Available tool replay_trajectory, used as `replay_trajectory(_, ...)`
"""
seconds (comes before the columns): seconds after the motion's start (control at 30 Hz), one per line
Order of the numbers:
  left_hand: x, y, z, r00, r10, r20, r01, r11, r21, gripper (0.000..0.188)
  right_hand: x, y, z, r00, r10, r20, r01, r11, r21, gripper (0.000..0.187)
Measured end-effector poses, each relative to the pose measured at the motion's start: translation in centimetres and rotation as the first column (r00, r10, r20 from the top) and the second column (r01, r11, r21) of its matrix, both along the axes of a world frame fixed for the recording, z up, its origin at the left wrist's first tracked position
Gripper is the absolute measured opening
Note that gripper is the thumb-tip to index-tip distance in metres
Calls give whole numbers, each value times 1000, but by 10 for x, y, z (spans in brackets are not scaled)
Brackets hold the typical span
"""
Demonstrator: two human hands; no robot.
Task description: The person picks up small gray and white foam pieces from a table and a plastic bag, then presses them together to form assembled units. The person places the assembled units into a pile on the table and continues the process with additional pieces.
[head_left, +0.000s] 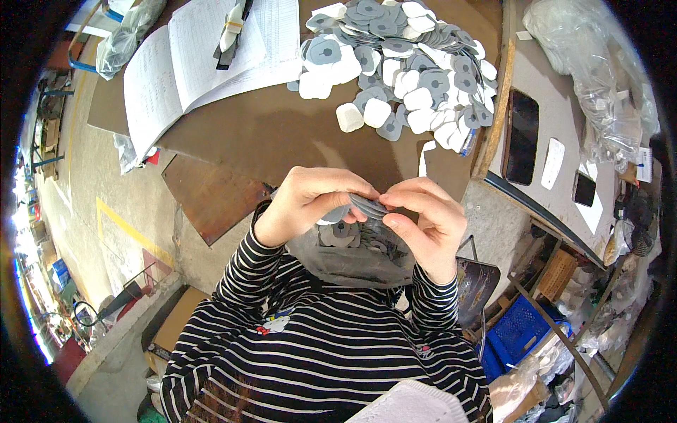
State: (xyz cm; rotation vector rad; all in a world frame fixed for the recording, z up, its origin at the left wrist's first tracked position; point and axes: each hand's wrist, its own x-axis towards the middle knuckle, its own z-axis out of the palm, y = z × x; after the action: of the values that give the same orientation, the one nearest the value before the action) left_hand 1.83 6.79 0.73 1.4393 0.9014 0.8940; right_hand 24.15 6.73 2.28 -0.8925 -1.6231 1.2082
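Observation:
Between my two hands is a small stack of flat grey foam pads (368, 206), held in front of my chest. My left hand (310, 201) is closed on one end of the stack, thumb below and fingers above. At the other end, my right hand (427, 218) pinches the edge with thumb and forefinger. Beneath them on my lap lies a clear plastic bag (331, 261) with more grey pads (340, 235) in it. On the brown table beyond is a large pile of grey pads and white-backed pads (402, 70), some showing a small keyhole-shaped cut.
An open notebook (159, 92) with papers and a banded bundle of dark and white strips (230, 32) lies at the table's left. On the right side table are a black phone (522, 137), a smaller dark device (584, 189) and plastic bags (592, 63). A blue crate (522, 328) stands lower right.

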Motion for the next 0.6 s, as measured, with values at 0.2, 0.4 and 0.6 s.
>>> replay_trajectory(0.2, -6, 2, 5, 993, -40, -112, 51, 994, 98, 20, 3, 3, 6, 988, 43, 145, -47, 999, 21, 20)
replay_trajectory(0.4, -7, 1, 3, 982, -65, -177, 77, 995, 60, 23, -3, 2, 1, 984, -33, 173, 19, 997, 79, 23)
replay_trajectory(0.6, -3, -1, -2, 987, -14, -159, 15, 1000, 3, 24, -9, 1, -1, 974, -92, 209, 59, 986, 157, 16)
